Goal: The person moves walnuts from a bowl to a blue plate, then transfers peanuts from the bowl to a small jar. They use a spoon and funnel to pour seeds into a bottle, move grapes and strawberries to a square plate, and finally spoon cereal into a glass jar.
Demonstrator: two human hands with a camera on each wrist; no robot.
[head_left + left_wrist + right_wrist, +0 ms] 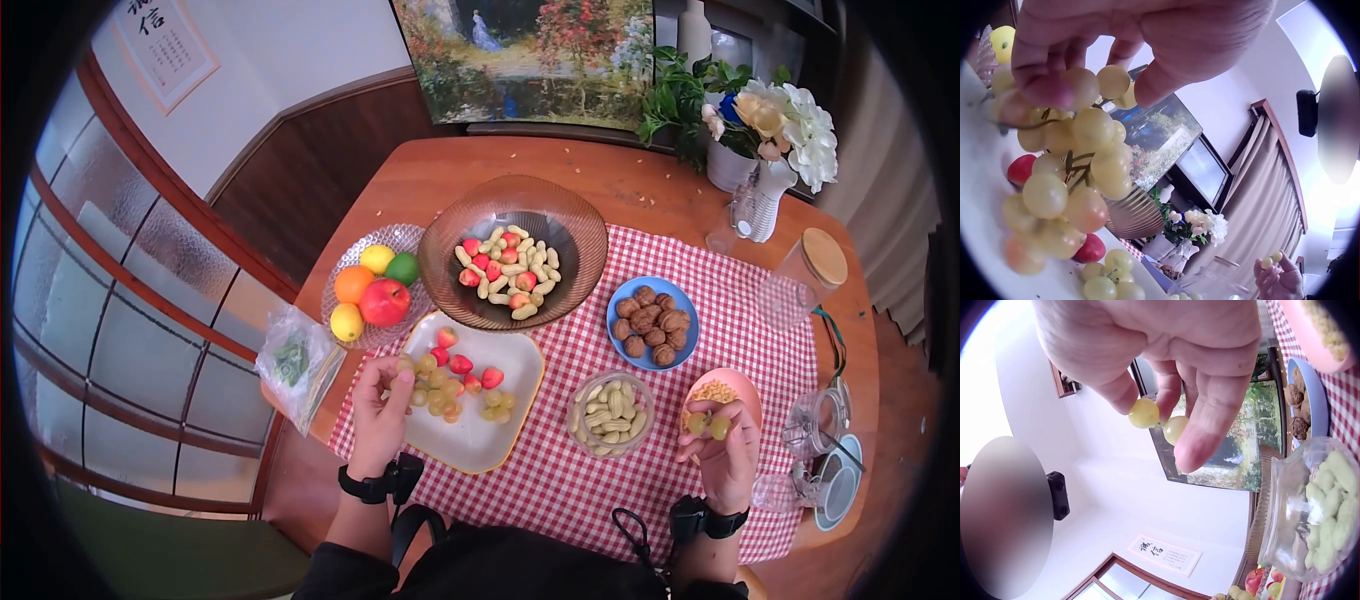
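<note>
In the head view my left hand (380,415) holds a bunch of green grapes (437,385) over the white tray (520,360). The left wrist view shows thumb and fingers at the top of that bunch (1094,131). On the tray lie a smaller grape cluster (497,406) and several small red fruits (491,377). My right hand (733,455), on the other side, pinches a pair of grapes (1144,414) between thumb and fingers. In the head view it overlaps the pink dish (742,385), which contains small yellowish kernels.
Behind the tray stands a large glass bowl (565,215) of peanuts and red fruits. A fruit plate (410,238) sits left of it. Between the hands are a peanut jar (652,405) and a blue walnut plate (617,297). Glass jars (785,298) line the right edge.
</note>
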